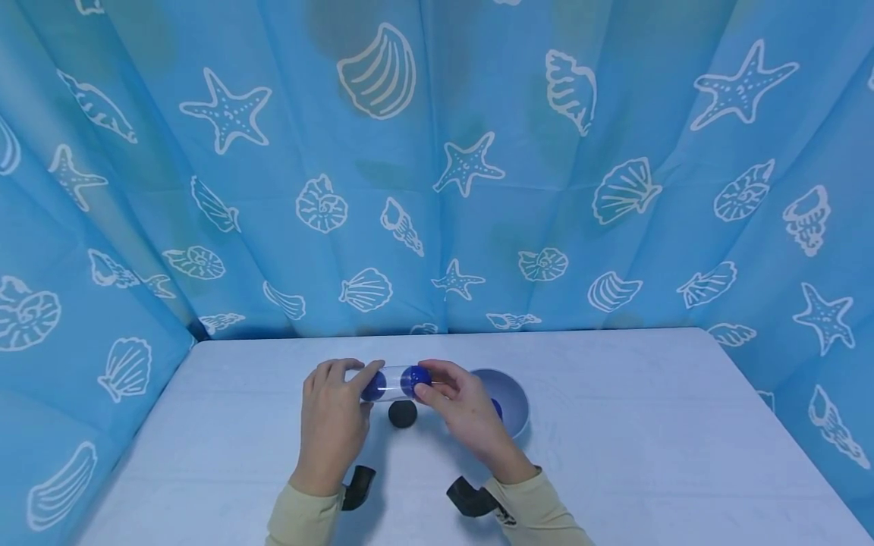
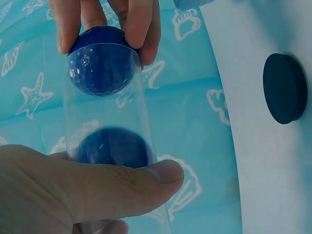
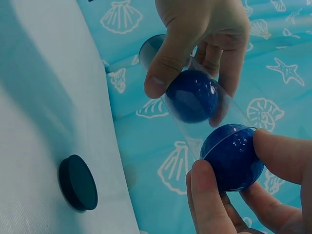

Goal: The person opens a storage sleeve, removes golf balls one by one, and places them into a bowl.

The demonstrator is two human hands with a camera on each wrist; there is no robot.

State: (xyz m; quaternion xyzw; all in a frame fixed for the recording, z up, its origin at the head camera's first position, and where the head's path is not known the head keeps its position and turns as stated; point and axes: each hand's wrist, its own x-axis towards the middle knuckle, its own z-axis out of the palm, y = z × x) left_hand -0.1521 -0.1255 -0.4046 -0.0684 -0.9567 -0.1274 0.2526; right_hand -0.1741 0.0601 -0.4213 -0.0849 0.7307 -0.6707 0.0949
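Note:
My left hand (image 1: 334, 425) grips a clear plastic tube (image 1: 393, 385) that lies nearly level above the table. One blue dimpled golf ball (image 3: 192, 96) is inside the tube, close to the left thumb. At the tube's mouth my right hand (image 1: 471, 409) pinches a second blue golf ball (image 3: 234, 161) between thumb and fingers. That ball sits partly inside the rim and partly outside. The tube's far end (image 3: 150, 51) looks dark and round, beyond the left hand. Below the tube, a round black cap (image 1: 403, 414) lies on the table.
A grey-blue bowl (image 1: 514, 390) stands behind the right hand, with at least one blue ball (image 1: 497, 409) in it, partly hidden. A white cloth covers the table (image 1: 649, 440). A blue seashell curtain (image 1: 478, 227) hangs along the back and sides.

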